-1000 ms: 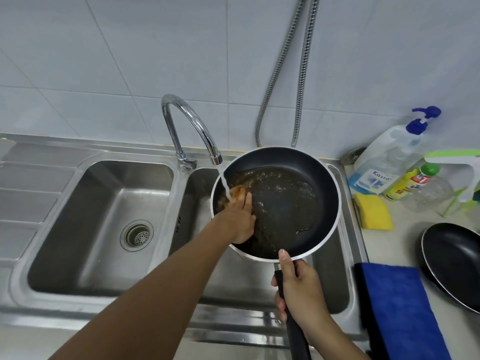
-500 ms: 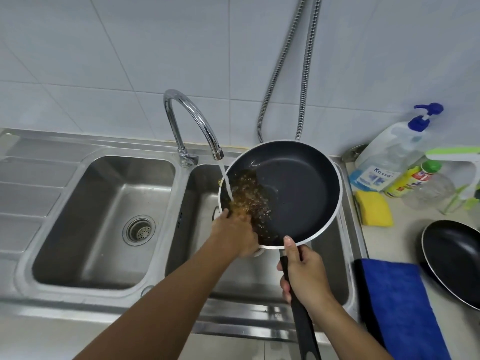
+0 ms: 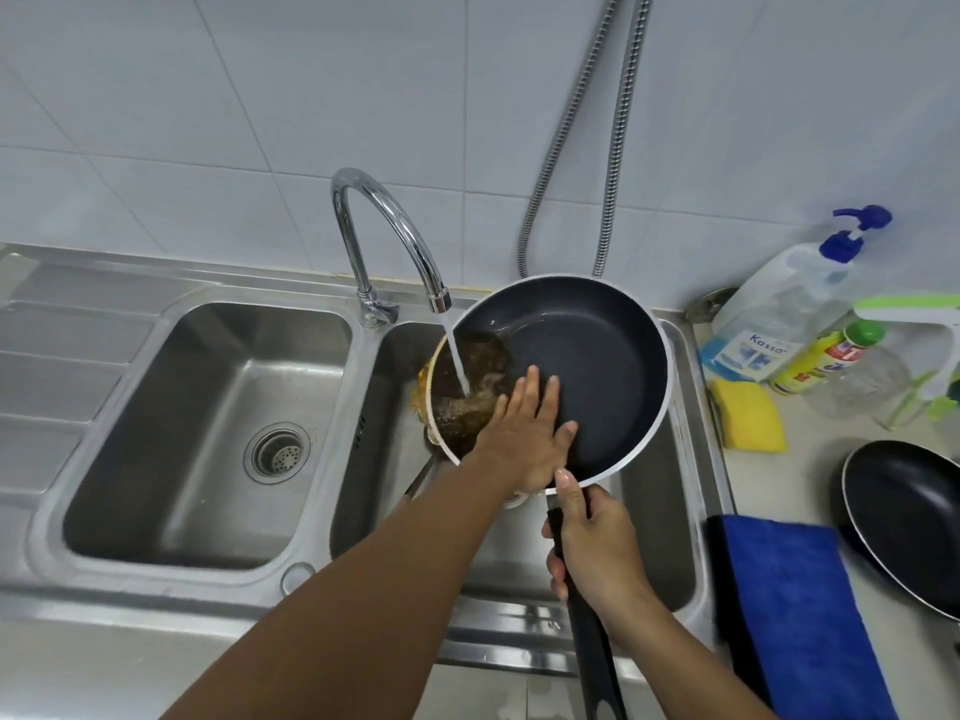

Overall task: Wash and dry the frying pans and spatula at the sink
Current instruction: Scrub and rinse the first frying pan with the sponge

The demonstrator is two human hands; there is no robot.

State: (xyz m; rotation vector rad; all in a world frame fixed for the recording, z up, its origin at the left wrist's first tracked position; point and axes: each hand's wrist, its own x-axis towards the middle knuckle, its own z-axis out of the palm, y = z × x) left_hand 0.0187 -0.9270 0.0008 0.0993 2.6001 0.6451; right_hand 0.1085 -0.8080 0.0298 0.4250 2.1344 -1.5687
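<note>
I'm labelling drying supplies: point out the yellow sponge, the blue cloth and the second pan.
yellow sponge (image 3: 748, 415): head view, middle of its top face.
blue cloth (image 3: 795, 610): head view, centre of the cloth.
second pan (image 3: 914, 517): head view, its dark inner base.

The sink (image 3: 208, 558) is brushed steel with a dull satin sheen, while the curved tap (image 3: 384, 226) and the ribbed hose (image 3: 618, 132) on the glossy white wall tiles (image 3: 260, 96) look like bright polished metal. The frying pan (image 3: 587, 366) has a smooth, dark matt coating inside, wet and shining at its lower left, a pale metal rim and a matt black plastic handle (image 3: 592, 652). On the bench (image 3: 810, 480) lie a fuzzy blue cloth (image 3: 795, 605), a porous yellow sponge (image 3: 748, 423), a translucent plastic pump bottle (image 3: 779, 309) and a second pan (image 3: 909, 517) with a glossier black inside.
</note>
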